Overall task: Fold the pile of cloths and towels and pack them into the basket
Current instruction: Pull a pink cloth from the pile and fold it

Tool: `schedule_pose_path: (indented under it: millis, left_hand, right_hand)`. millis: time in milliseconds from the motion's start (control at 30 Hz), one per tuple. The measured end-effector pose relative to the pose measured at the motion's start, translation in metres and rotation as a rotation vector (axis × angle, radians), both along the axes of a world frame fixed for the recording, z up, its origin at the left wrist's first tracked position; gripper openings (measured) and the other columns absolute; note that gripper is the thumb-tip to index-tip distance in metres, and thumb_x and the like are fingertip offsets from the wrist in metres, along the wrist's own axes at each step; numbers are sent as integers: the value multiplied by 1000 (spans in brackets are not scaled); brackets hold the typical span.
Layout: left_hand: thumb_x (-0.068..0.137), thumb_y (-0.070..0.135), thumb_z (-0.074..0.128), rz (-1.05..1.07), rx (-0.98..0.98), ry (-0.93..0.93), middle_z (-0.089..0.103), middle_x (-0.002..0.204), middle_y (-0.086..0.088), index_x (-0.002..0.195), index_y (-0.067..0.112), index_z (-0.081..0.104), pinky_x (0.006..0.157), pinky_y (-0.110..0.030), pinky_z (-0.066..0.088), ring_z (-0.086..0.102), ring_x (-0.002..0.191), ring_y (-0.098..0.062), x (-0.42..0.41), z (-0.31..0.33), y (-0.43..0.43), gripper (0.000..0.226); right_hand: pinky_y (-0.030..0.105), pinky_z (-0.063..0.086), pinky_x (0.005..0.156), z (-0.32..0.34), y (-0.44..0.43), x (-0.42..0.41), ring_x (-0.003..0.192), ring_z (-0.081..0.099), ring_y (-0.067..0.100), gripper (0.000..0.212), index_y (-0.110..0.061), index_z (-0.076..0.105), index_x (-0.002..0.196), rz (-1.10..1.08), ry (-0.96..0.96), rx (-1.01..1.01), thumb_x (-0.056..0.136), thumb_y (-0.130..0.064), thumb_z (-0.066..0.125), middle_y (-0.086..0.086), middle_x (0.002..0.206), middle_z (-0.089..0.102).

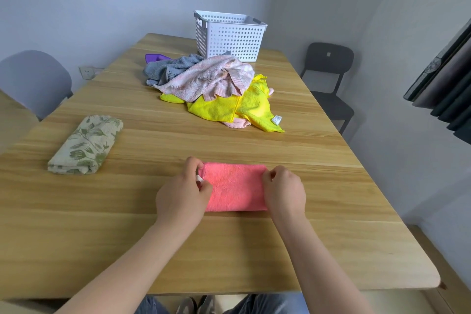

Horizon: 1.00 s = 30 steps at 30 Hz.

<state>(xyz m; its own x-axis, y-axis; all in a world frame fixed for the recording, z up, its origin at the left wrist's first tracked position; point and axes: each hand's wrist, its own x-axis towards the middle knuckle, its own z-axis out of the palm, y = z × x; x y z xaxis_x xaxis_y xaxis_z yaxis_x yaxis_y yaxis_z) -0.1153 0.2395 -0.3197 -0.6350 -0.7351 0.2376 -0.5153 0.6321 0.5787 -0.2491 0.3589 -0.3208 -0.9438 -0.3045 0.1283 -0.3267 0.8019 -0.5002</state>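
A pink cloth (235, 186), folded into a rectangle, lies flat on the wooden table (153, 237) in front of me. My left hand (182, 195) pinches its left edge near a small white tag. My right hand (284, 192) pinches its right edge. A pile of unfolded cloths (211, 84) sits mid-table: grey, pale pink and yellow ones tangled together. Behind the pile stands a white perforated basket (229, 35), whose inside I cannot see. A folded leaf-print towel (85, 145) rests at the left.
A grey chair (35, 79) stands at the table's left side and a black chair (328, 76) at the right. Dark curtains (443, 79) hang at the far right. The table's near edge runs just above my knees.
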Motion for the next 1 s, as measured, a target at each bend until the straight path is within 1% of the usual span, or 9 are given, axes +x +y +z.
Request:
schedule_pose_path:
  millis: [67,167,300,400,500,633,733,833,1000]
  left_hand:
    - [86,25,53,-6,-26,-68,60,79,4,112,23,42,56,-32,39,56,69,-28,0,4,-1,29]
    - [77,17,65,-47,-165,-30,54,107,-6,117,16,48,78,-37,44,52,98,-30,0,6,-5,44]
    - [70,16,76,-326,-447,63,61,112,-9,113,10,60,94,-42,44,57,105,-34,-23,16,-12,47]
    - [89,28,61,-486,-284,-131,55,128,-9,128,11,51,103,-37,35,49,120,-29,-54,28,-10,44]
    - [89,41,57,-529,-129,-419,50,132,-9,134,12,41,101,-38,37,45,122,-28,-71,31,-12,56]
    - [88,44,58,-456,-76,-427,53,125,-9,123,12,51,93,-35,41,50,115,-27,-61,21,-17,48]
    - [88,39,60,-286,24,-376,63,104,-10,101,9,61,74,-33,41,58,99,-28,-44,18,-29,33]
    - [89,36,58,-80,71,-317,64,81,-11,87,5,64,62,-33,37,61,84,-30,-15,17,-54,32]
    - [92,32,55,194,61,-311,52,59,-5,76,3,61,50,-29,34,49,55,-23,35,16,-111,34]
  right_hand:
    - [35,48,72,0,1,1,90,61,34,32,-7,62,96,-6,14,23,95,-33,44,12,94,67]
    - [32,43,70,2,9,1,91,60,31,34,-10,60,95,-9,-8,27,94,-41,46,8,94,66]
    - [30,40,65,7,29,8,86,61,24,32,-16,58,102,56,-25,-107,90,-45,54,-2,84,64]
    - [30,39,64,12,45,16,78,57,19,31,-17,55,111,57,-31,-190,89,-39,59,-12,75,56]
    - [31,42,66,13,58,22,80,59,19,31,-18,56,113,40,-56,-259,88,-35,61,-6,82,61]
    - [32,43,67,10,67,22,80,59,19,27,-20,58,112,39,-74,-275,88,-33,60,-9,81,60]
    - [33,47,71,9,62,22,82,60,21,27,-20,58,113,51,-91,-272,88,-31,60,-6,84,62]
    - [33,49,68,9,52,25,78,61,18,23,-22,58,110,104,-114,-285,89,-30,59,-6,83,63]
    - [32,50,66,9,28,29,78,61,16,18,-25,58,106,158,-145,-279,89,-28,58,-7,82,64]
